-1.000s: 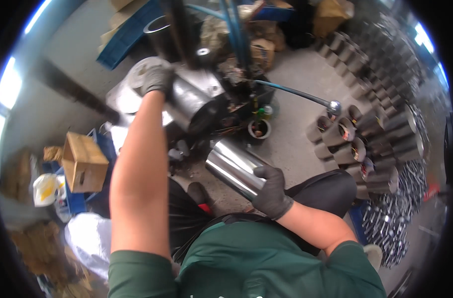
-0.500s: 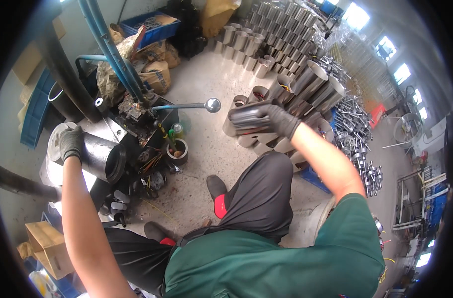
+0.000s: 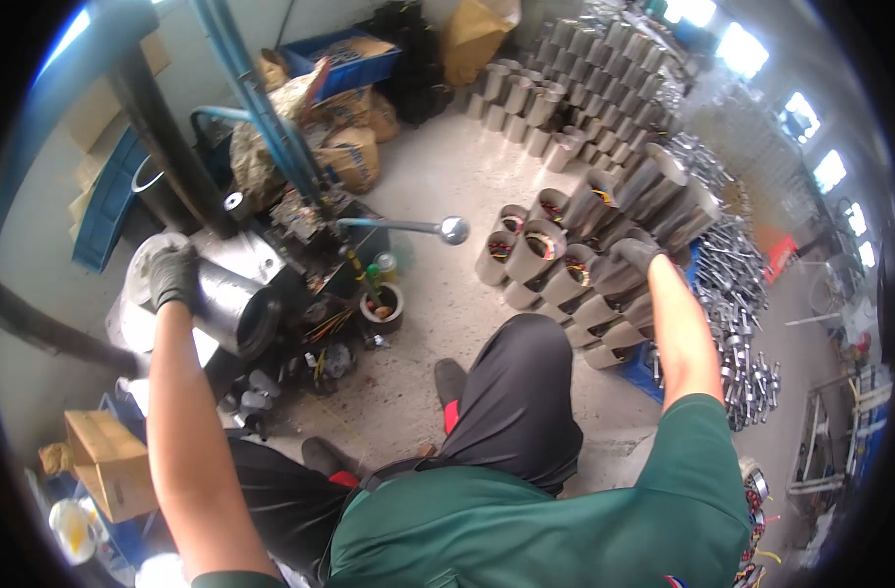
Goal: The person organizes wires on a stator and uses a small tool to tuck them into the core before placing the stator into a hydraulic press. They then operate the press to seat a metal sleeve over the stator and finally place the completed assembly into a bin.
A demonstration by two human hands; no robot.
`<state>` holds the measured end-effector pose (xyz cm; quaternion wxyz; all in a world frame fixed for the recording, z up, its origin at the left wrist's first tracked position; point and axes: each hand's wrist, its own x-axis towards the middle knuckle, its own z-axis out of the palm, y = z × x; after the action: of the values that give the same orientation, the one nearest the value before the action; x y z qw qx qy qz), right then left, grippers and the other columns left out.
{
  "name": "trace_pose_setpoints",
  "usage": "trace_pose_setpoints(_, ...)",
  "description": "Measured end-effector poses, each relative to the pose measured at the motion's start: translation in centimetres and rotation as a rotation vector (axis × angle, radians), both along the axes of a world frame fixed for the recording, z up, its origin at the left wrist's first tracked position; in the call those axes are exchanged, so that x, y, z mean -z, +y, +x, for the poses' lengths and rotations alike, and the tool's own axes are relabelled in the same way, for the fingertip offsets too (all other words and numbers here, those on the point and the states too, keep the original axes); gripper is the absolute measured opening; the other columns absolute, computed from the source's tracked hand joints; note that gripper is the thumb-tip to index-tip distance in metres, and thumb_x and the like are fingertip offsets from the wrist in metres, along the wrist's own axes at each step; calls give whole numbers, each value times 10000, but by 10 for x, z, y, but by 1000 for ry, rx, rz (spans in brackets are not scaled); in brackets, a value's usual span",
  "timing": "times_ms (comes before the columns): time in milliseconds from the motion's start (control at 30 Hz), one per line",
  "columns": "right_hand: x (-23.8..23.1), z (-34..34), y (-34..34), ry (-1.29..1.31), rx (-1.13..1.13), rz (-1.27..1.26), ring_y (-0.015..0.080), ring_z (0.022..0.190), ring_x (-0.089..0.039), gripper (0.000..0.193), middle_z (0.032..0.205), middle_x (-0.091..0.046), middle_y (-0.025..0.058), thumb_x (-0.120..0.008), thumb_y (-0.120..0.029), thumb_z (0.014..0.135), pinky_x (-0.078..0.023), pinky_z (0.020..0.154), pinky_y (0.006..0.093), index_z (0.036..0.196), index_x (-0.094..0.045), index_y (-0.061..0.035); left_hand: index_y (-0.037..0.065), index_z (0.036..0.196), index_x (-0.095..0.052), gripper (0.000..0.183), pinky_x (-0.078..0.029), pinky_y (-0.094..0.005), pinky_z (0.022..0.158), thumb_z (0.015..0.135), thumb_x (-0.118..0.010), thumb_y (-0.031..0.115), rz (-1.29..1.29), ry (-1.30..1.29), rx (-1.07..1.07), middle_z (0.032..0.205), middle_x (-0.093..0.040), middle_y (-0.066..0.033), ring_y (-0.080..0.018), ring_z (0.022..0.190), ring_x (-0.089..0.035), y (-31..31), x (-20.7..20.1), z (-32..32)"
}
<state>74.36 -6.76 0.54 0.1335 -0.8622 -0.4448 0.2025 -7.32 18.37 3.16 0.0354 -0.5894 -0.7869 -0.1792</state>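
Note:
My left hand (image 3: 176, 276), in a dark glove, is closed on the near-left end of a dark, thick-walled metal cylinder (image 3: 234, 306) that lies on its side on the machine's metal bed. My right hand (image 3: 636, 255), also gloved, reaches out to the right into a stack of shiny metal cylinders (image 3: 536, 251). Its fingers bend over the rim of one metal cylinder (image 3: 616, 278) there; the fingertips are partly hidden. Coloured wires show inside several of the stacked cylinders.
A lever with a ball knob (image 3: 453, 230) sticks out from the blue-framed machine. Below it stands a pot of tools (image 3: 381, 306). Rows of metal cylinders (image 3: 604, 88) fill the back. Metal shafts (image 3: 742, 294) are heaped at the right. A cardboard box (image 3: 109, 465) is at lower left.
My right hand has moved right, from holding a metal cylinder in front of the stack to a cylinder within it. My left hand stays on the dark cylinder. The view has shifted slightly.

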Motion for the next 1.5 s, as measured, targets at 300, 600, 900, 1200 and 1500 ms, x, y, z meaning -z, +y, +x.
trace_pose_setpoints(300, 29, 103, -29, -348, -2, 110, 383, 1099, -703, 602, 1142, -754, 234, -701, -537, 827, -535, 960, 460, 1066, -764, 12, 18, 1131, -764, 523, -487, -473, 1087, 970, -522, 453, 28, -258, 75, 1152, -724, -282, -433, 1161, -680, 16, 10, 36)
trace_pose_setpoints(600, -107, -140, 12, -453, -774, 197, 378, 1015, -701, 250, 1095, -728, 217, -678, -225, 940, -543, 915, 453, 1081, -722, -23, 76, 1239, -735, 476, -507, -450, 1059, 932, -693, 437, -4, -492, -53, 1260, -719, -221, -365, 1235, -661, -41, -32, 32)
trace_pose_setpoints(900, -40, -512, 39, 1007, -758, 161, 214, 1266, -599, 493, 1303, -686, 102, -631, -288, 1027, -460, 1119, 373, 1408, -587, 22, 49, 1379, -577, 494, -484, -479, 1047, 992, -653, 345, 591, -525, 36, 1275, -620, -245, -412, 1186, -603, -98, 56, 2)
trace_pose_setpoints(1200, -13, -671, 82, 1778, -51, 348, 359, 1294, -575, 719, 1414, -566, 188, -702, -298, 952, -501, 1102, 486, 1539, -386, -28, 91, 1565, -378, 714, -577, -491, 938, 1011, -639, 458, 68, -1694, -178, 1357, -606, -234, -341, 1148, -647, -116, 62, 29)
trace_pose_setpoints(1500, -40, -676, 101, 1437, -361, 462, 302, 1245, -610, 503, 1371, -603, 186, -613, -141, 980, -525, 1078, 413, 1444, -520, 29, -135, 1378, -447, 925, -532, -440, 1036, 922, -629, 649, 95, -1855, -279, 1265, -650, -367, -437, 1162, -685, -105, 57, 37)
